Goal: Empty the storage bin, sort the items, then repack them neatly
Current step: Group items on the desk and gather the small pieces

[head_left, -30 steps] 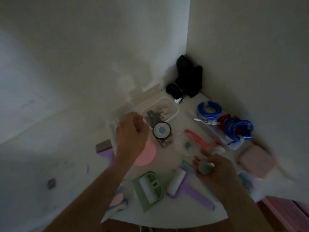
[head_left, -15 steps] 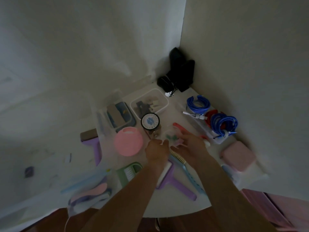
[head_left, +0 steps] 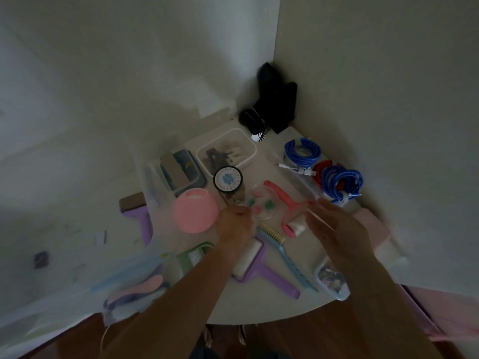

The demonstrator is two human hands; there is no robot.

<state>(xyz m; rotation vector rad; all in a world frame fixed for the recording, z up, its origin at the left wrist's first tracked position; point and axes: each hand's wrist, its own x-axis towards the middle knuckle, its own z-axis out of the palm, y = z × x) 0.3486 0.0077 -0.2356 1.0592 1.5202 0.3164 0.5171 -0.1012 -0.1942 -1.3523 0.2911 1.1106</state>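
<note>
On the white corner table [head_left: 272,304] lie the sorted items. My left hand [head_left: 234,225] grips the near edge of a small clear round container [head_left: 263,207] with green and pink bits inside. To the right, my right hand [head_left: 334,225] hovers over the roller end of the red lint roller [head_left: 283,200]. It is motion-blurred, with a faint pale streak across its fingers, so its grip is unclear. The clear storage bin [head_left: 153,203] stands at the table's left side and holds a blue-grey box [head_left: 185,169] and pink and purple items [head_left: 140,288].
Around the hands lie a pink round thing [head_left: 195,213], a black-lidded jar [head_left: 228,178], a white-rimmed tray [head_left: 250,149], a blue brush [head_left: 282,252], a purple roller [head_left: 259,265], a green brush [head_left: 194,255], blue cable coils [head_left: 342,182], a pink case [head_left: 373,224] and a small clear box [head_left: 331,278]. Walls enclose the corner.
Half a second ago both hands met at the small clear container. My right hand has since drawn away to the right, and my left hand stays on the container.
</note>
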